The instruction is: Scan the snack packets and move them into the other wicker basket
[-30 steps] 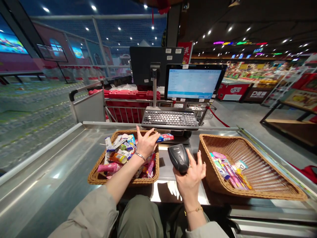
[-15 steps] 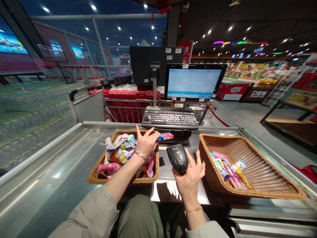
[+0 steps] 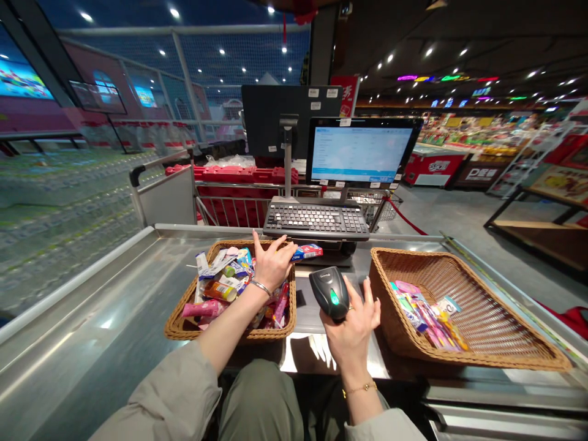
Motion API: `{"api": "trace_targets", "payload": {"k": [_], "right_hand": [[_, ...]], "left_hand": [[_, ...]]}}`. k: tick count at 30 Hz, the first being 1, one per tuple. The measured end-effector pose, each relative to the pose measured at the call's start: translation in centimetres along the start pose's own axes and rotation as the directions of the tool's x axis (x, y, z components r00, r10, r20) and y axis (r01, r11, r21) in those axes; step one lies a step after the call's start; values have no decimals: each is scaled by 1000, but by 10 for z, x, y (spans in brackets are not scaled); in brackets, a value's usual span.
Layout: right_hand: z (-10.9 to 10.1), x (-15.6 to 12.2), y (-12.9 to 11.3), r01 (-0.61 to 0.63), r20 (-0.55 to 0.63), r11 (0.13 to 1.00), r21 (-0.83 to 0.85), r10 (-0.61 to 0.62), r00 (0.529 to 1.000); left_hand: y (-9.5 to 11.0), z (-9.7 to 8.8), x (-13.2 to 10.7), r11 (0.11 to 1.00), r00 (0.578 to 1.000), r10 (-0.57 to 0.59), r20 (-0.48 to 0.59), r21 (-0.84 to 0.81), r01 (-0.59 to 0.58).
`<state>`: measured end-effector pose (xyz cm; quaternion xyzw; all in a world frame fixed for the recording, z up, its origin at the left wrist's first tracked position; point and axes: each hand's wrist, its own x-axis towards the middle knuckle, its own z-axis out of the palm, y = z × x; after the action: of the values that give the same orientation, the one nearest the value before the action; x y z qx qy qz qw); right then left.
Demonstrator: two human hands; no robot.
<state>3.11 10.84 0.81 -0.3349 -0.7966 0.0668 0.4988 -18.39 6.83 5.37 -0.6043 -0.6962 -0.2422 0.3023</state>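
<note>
Holding scanner: my right hand (image 3: 351,337) is wrapped round the scanner (image 3: 327,286), whose nose tilts up and leftward, towards the box (image 3: 307,252)
Green light (image 3: 334,296): dark half a second ago, glowing now on the scanner's back; I take it as a sign that the box has just been read
Screen (image 3: 361,153): lit, but its text is too small for me to confirm that
Box: blue and red, its end poking out past my left hand (image 3: 272,264), just beyond the inner rim of the left basket (image 3: 271,335) and near the keyboard (image 3: 316,220)
Left grip: pinched on the box, I judge; the contact itself is mostly hidden, other fingers spread
Hands: both placed as they were half a second ago, so the light is the one clear change
Left basket: heaped with mixed goods (image 3: 220,291), partly under my forearm (image 3: 234,327)
Right basket (image 3: 505,312): a smaller bunch of packs (image 3: 438,324) towards its left side
</note>
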Motion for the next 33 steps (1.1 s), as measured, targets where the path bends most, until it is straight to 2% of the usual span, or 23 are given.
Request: {"api": "trace_targets", "payload": {"k": [14, 22, 33], "right_hand": [[-1, 1, -1, 1, -6, 1000, 2, -1, 1000], [-1, 0, 8, 12, -51, 1000, -12, -13, 999], [-19, 7, 16, -5, -101, 996, -89, -4, 995]], "left_hand": [[3, -3, 3, 1000, 1000, -4, 6, 5, 4], [11, -5, 9, 1000, 1000, 9, -19, -3, -9], [31, -4, 21, 999, 999, 32, -27, -33, -33]]}}
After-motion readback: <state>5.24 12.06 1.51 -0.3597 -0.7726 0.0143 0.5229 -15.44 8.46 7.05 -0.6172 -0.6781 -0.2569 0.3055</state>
